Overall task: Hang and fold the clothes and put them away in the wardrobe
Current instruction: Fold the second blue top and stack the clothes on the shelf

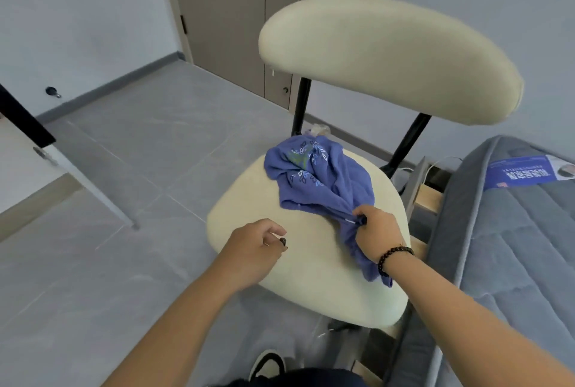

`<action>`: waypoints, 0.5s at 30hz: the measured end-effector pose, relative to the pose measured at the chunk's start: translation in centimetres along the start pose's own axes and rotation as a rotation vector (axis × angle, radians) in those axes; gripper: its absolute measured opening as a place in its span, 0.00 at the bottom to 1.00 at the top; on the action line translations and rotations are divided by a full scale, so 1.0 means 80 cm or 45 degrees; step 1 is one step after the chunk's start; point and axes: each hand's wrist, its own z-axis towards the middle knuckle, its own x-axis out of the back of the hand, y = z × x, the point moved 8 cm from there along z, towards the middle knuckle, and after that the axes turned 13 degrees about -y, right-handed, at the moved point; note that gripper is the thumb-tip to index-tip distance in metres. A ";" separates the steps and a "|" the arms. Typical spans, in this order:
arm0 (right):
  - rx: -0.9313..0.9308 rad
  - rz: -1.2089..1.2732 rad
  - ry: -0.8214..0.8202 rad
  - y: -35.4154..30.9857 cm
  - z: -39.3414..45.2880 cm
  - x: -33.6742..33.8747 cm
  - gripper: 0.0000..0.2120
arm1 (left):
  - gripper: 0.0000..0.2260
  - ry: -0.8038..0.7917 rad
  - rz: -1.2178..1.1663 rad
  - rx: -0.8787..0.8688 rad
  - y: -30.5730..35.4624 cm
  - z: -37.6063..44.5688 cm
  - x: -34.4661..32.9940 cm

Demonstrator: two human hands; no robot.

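**Right hand grips a blue garment on the chair seat**

A crumpled blue garment [320, 178] with a pale leaf pattern lies on the cream seat of a chair [311, 268], bunched toward the back right part of the seat, just in front of the black struts that carry the padded backrest. One end of the cloth trails down toward the seat's right edge.

The right hand [378, 228] has its fingers curled tight round that trailing end, pinching a fold of the fabric near the right edge of the seat; more cloth hangs below the wrist, which wears a dark beaded bracelet [393, 257]. The rest of the garment rests on the cushion.

The left hand [253, 245] hovers over the front left part of the seat, well apart from the garment. Its fingers are loosely curled and hold nothing; whether the hand touches the cushion cannot be told.

To the right of the chair, close against it, stands a bed with a grey quilted mattress [510, 231] bearing a blue label. Behind the chair, at the far wall, are the tall brown doors of a wardrobe [236, 22], closed. A white table leg [93, 187] slants across the grey tiled floor on the left. At the lower edge a black-and-white shoe [267, 366] shows beneath the seat's front edge.
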 end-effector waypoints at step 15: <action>0.706 0.355 0.011 -0.027 -0.253 0.174 0.19 | 0.12 0.131 0.276 -0.422 0.172 -0.123 -0.164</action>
